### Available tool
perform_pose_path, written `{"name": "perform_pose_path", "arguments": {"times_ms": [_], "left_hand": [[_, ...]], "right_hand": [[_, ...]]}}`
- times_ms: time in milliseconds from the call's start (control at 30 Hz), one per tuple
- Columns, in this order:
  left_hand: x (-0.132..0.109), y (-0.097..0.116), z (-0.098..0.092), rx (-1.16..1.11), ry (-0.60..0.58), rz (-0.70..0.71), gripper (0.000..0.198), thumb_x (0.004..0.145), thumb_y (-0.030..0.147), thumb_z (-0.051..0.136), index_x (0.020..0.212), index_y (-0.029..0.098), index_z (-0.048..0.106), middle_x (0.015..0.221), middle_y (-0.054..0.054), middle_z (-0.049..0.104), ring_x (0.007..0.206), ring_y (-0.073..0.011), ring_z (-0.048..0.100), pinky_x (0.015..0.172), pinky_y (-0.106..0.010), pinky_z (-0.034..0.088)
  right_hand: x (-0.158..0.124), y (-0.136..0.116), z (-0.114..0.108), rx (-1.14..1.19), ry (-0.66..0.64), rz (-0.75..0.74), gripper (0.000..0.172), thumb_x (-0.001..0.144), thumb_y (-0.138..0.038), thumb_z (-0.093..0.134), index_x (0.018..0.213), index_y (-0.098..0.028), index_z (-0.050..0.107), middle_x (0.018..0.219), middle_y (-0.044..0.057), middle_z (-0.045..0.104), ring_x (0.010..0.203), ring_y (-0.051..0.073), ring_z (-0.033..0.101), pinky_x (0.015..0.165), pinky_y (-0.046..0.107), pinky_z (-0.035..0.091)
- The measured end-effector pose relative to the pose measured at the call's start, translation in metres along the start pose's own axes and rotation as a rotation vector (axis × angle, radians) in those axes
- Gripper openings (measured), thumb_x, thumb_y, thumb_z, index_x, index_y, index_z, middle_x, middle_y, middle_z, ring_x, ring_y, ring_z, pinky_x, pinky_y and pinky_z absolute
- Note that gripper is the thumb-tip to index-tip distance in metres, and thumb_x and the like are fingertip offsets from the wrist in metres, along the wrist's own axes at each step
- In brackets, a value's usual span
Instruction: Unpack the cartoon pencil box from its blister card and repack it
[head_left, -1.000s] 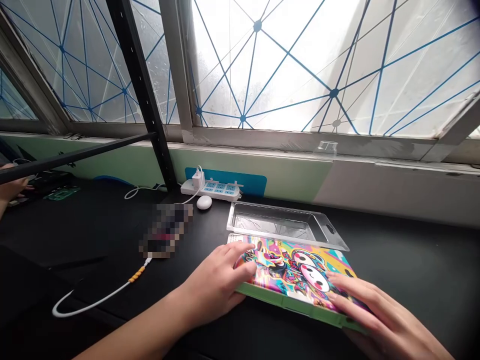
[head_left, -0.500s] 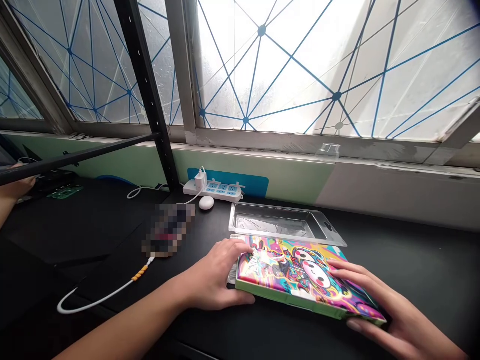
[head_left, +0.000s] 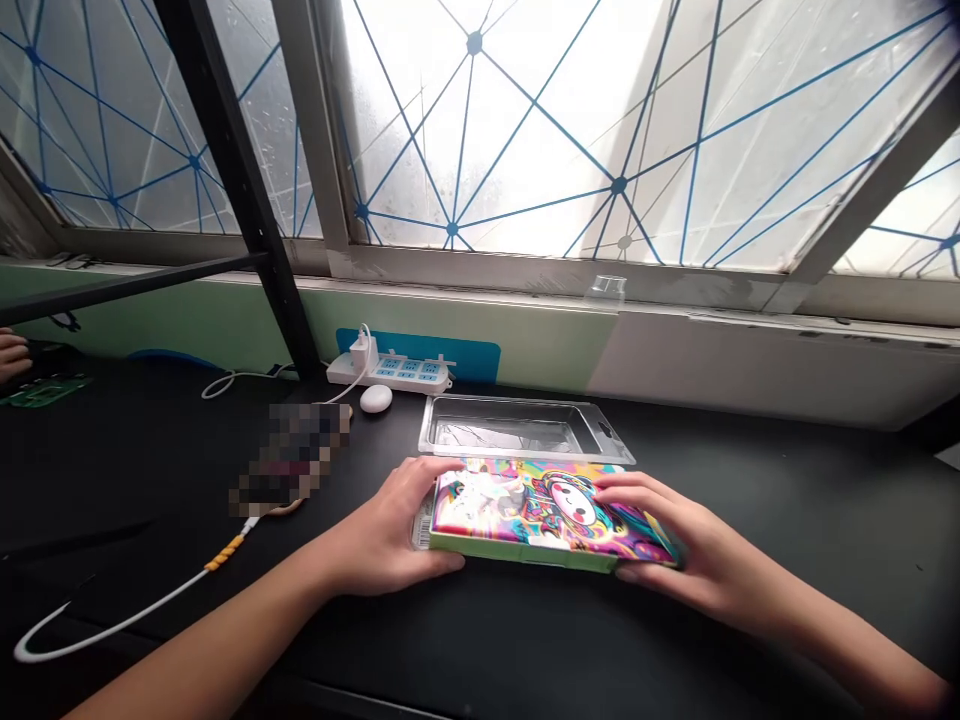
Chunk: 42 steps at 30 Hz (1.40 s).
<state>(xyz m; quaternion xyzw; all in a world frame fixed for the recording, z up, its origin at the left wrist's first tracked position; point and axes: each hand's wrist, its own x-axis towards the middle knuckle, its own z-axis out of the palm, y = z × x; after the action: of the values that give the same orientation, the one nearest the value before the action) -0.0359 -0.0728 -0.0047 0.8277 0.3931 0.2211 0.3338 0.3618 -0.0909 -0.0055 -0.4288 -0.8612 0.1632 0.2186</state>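
Observation:
A flat box [head_left: 525, 515] with a bright cartoon print on top and green sides lies in front of me above the black table. My left hand [head_left: 394, 530] grips its left end, thumb along the near edge and fingers over the top. Around the right end is my right hand [head_left: 675, 535], its fingers on the printed face and thumb at the near lower edge. A strip with a barcode label [head_left: 424, 525] shows under the box's left end. Just behind the box lies a clear plastic tray [head_left: 517, 432] with a hang hole at its right end.
A white power strip [head_left: 405, 375] with a plugged-in charger stands by the wall. Near it are a white rounded object [head_left: 376, 399] and a blurred-out device [head_left: 292, 460] on a white cable [head_left: 127, 625]. A black metal post [head_left: 240, 180] rises at left. Another person's hand [head_left: 13, 355] shows far left.
My view has turned to the right, so everything sits further left. The box has levelled out, its right end turned away from me, with both hands still on it.

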Motion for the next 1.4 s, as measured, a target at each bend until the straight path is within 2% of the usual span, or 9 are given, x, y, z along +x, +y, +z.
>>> {"name": "perform_pose_path", "arguments": {"times_ms": [500,600,700,933,1000,1100,1167,1233,1400], "left_hand": [[0.004,-0.009,0.008,-0.007,0.054,-0.083,0.086,0.085,0.036,0.080,0.153,0.039,0.029,0.153,-0.008,0.043,0.138,-0.0300,0.054,0.115,-0.048,0.047],[0.005,-0.010,0.010,0.012,0.077,-0.064,0.091,0.082,0.034,0.082,0.154,0.039,0.028,0.153,-0.008,0.043,0.138,-0.0314,0.053,0.115,-0.049,0.046],[0.005,-0.009,0.011,0.007,0.079,-0.087,0.107,0.079,0.033,0.083,0.161,0.039,0.014,0.147,-0.009,0.049,0.133,-0.0313,0.058,0.112,-0.049,0.048],[0.006,-0.004,0.007,0.006,0.051,-0.108,0.125,0.079,0.037,0.083,0.164,0.039,-0.008,0.151,-0.011,0.051,0.139,-0.0335,0.051,0.118,-0.054,0.038],[0.005,-0.005,0.007,0.002,0.076,-0.122,0.121,0.079,0.041,0.084,0.165,0.037,0.000,0.147,-0.011,0.054,0.137,-0.0335,0.053,0.116,-0.054,0.040],[0.007,-0.004,0.007,0.039,0.132,-0.131,0.088,0.078,0.049,0.083,0.152,0.031,0.040,0.139,-0.010,0.061,0.127,-0.0334,0.059,0.108,-0.049,0.049],[0.009,-0.002,0.007,0.092,0.152,-0.129,0.066,0.077,0.054,0.081,0.133,0.028,0.058,0.132,-0.009,0.065,0.119,-0.0330,0.062,0.100,-0.046,0.053],[0.011,0.001,0.006,0.128,0.166,-0.125,0.057,0.080,0.059,0.076,0.124,0.026,0.062,0.125,-0.008,0.067,0.113,-0.0322,0.063,0.095,-0.045,0.054],[0.014,0.007,0.002,0.078,0.125,-0.088,0.058,0.097,0.072,0.040,0.118,0.024,0.066,0.116,-0.008,0.069,0.107,-0.0295,0.061,0.094,-0.043,0.050]], "right_hand": [[-0.002,0.001,0.011,0.072,0.142,-0.022,0.057,0.084,-0.047,0.080,0.135,-0.028,0.065,0.138,0.013,0.066,0.129,0.033,0.062,0.107,0.048,0.052],[0.004,-0.001,0.008,0.188,0.246,0.121,0.038,0.094,-0.056,0.065,0.115,-0.026,0.074,0.110,0.008,0.077,0.101,0.029,0.072,0.088,0.040,0.058],[0.012,-0.001,0.008,0.331,0.366,0.376,0.045,0.098,-0.062,0.053,0.085,-0.024,0.071,0.068,0.001,0.066,0.060,0.019,0.062,0.057,0.031,0.051],[0.011,0.003,0.009,0.381,0.389,0.488,0.041,0.096,-0.064,0.056,0.083,-0.025,0.064,0.067,-0.001,0.061,0.057,0.016,0.055,0.054,0.029,0.049],[0.003,0.008,0.005,0.352,0.329,0.451,0.044,0.097,-0.065,0.053,0.089,-0.025,0.068,0.073,0.001,0.065,0.065,0.019,0.061,0.060,0.030,0.053],[-0.009,0.018,0.000,0.342,0.197,0.308,0.063,0.088,-0.081,0.050,0.117,-0.028,0.070,0.107,0.008,0.073,0.093,0.029,0.070,0.077,0.038,0.060],[-0.015,0.022,-0.002,0.315,0.114,0.250,0.085,0.070,-0.084,0.069,0.135,-0.031,0.062,0.127,0.010,0.069,0.109,0.037,0.068,0.087,0.044,0.061],[-0.017,0.021,-0.002,0.244,0.077,0.232,0.092,0.060,-0.070,0.087,0.139,-0.033,0.058,0.135,0.010,0.065,0.117,0.038,0.067,0.093,0.045,0.060],[-0.014,0.020,0.006,0.195,0.202,0.222,0.040,0.084,-0.056,0.075,0.116,-0.031,0.073,0.118,0.008,0.072,0.103,0.030,0.072,0.087,0.039,0.061]]}}
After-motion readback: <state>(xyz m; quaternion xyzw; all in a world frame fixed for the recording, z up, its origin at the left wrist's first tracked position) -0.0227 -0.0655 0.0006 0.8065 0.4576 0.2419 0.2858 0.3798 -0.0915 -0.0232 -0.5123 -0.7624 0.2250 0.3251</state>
